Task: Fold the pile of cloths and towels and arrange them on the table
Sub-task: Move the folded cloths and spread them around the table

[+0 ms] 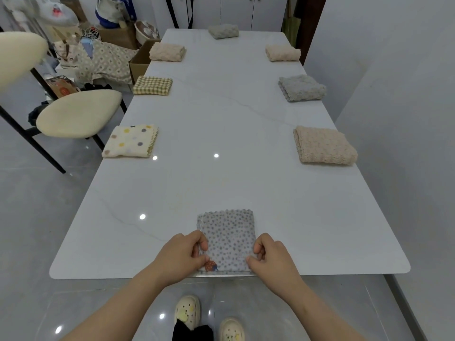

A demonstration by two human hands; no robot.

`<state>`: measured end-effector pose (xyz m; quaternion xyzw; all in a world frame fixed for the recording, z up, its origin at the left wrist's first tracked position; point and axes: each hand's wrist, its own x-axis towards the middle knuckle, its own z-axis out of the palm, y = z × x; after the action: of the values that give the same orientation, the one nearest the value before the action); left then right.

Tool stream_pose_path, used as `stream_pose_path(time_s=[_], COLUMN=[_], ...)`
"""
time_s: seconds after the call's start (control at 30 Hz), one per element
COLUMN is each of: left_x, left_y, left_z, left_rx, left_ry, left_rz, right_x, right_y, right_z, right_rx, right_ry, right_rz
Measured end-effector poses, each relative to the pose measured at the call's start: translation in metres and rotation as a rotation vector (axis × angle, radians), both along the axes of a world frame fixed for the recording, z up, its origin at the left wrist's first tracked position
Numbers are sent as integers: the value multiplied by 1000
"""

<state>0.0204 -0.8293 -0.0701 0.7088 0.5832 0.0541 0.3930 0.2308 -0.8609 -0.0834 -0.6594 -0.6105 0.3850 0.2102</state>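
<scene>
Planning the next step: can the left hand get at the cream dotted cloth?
Probably yes: bare table leads to the cream dotted cloth, but the left hand pinches the grey cloth.

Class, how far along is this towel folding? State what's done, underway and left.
Done: seven folded cloths ring the table, three on each side, one at the far end. Underway: left hand and right hand pinch the grey dotted cloth at the near edge. Remaining: no unfolded pile shows; probably just this one.
</scene>
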Motion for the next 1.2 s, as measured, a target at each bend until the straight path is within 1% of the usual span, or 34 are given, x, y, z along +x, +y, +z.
stream_pose_path(time_s=[0.33, 0.47, 0.53, 0.6, 0.63, 0.7, 0.73, 0.8, 0.87, 0.93, 0.97, 1.07, 1.13, 1.2], left_x=[1, 1, 6, 14, 19, 34, 44, 63, 76, 89, 96, 129, 166, 207], left_y=[-5, -7, -11, -16, -17, -17, -16, -14, -8, -3, 0, 5, 7, 10], left_z=[1, -3, -1, 3, 4, 6, 9, 13, 13, 19, 23, 34, 38, 40], left_rx=[14, 55, 132, 282, 362, 477, 476, 342, 282, 267, 270, 332, 374, 370], left_ry=[-1, 27, 98, 160, 148, 126, 164, 265, 396, 477, 487, 408, 332, 278], left_rz=[17, 15, 41, 80, 72, -35, -105, -200, -267, -269, -245, -137, -97, -75], right_x=[-4, -11, -14, -13, -13, -7, -3, 7, 18, 32, 40, 71, 102, 139], right_y=[-6, -7, -10, -12, -14, -18, -21, -25, -26, -24, -22, -14, -7, 0], right_z=[5, 6, 7, 9, 10, 11, 11, 13, 14, 15, 16, 19, 23, 26], right_rx=[11, 11, 21, 47, 59, 70, 67, 63, 57, 48, 47, 47, 48, 52], right_ry=[-85, -121, -112, -79, -65, -61, -65, -68, -62, -56, -54, -41, -36, -34], right_rz=[21, -52, -104, -147, -166, -190, -198, -204, -212, -208, -202, -178, -155, -143])
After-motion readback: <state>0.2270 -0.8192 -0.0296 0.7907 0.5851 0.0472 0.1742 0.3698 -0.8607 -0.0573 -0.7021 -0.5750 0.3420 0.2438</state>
